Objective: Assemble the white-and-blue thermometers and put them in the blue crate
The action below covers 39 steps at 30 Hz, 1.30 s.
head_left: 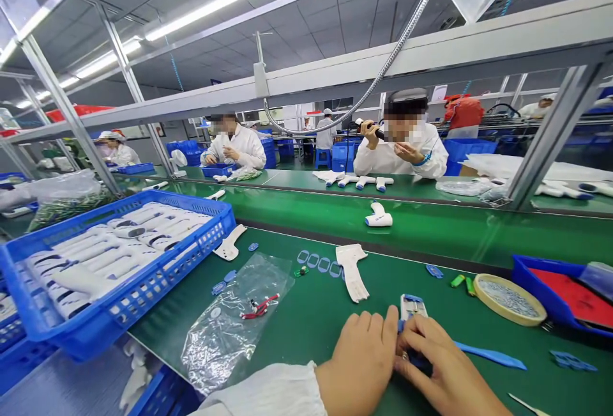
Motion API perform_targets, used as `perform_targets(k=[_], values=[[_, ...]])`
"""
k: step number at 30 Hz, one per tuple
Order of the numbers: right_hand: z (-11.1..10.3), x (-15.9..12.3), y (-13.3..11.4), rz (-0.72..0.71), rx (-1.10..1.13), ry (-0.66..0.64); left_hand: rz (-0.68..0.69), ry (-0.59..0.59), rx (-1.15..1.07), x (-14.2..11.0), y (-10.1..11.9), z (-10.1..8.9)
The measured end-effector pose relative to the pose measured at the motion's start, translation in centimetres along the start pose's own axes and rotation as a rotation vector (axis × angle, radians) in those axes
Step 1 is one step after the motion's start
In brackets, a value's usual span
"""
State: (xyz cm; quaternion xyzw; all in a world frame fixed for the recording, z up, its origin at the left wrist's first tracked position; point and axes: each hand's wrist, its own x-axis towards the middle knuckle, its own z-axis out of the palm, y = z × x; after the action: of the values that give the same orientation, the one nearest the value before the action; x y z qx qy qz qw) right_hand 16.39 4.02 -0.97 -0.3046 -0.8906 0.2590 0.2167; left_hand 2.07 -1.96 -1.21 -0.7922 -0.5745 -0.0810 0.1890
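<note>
**Two hands meet over a white and blue part (414, 307) among loose pieces**

The part is on the tabletop (306, 339), its far end showing beyond the hands and its near end mostly covered by them. The right hand (438, 365) holds it, fingers narrow, the thumb and bent fingers around its near portion. The left hand (361, 358) is against its left side with fingers close together; its thumb is hidden, so whether it grips cannot be told.

A blue strip (495, 355) runs out from beside the right hand, partly hidden by it. Farther right lie blue frame pieces (572, 361) and, at the near edge of view, a thin pointed tool (527, 405). Beyond the hand are two green cylinders (457, 280), a round dish (541, 315) of small metal pieces and a blue bin (522, 275) with a red sheet inside.

Beyond the left hand lies a white shell (353, 272), overlapping the end of a row of blue rings (313, 261); a small green board (301, 271) is near them. A clear bag (211, 339), red wires (261, 307) showing at it, covers tabletop toward the large blue crate (158, 301), full of white housings (96, 243). A second shell (231, 242) is against the crate's right side. On the green belt (306, 208) beyond sits a white device (378, 215).
</note>
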Motion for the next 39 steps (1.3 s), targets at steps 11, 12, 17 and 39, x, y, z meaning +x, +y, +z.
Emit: perform_targets(k=[11, 12, 17, 39], values=[[-2.7, -0.6, 0.3, 0.019, 0.312, 0.154, -0.112, -0.101, -0.377, 0.3, -1.4, 0.0], [-3.0, -0.8, 0.4, 0.003, 0.277, 0.167, -0.119, -0.091, -0.429, 0.2, -1.6, 0.2], [-2.9, -1.6, 0.5, 0.003, 0.083, 0.213, -0.16, -0.131, -0.45, 0.0, -1.5, 0.3], [-2.3, -1.3, 0.7, 0.159, -0.126, 0.161, -0.212, -0.317, -0.688, -0.9, -0.1, -0.9]])
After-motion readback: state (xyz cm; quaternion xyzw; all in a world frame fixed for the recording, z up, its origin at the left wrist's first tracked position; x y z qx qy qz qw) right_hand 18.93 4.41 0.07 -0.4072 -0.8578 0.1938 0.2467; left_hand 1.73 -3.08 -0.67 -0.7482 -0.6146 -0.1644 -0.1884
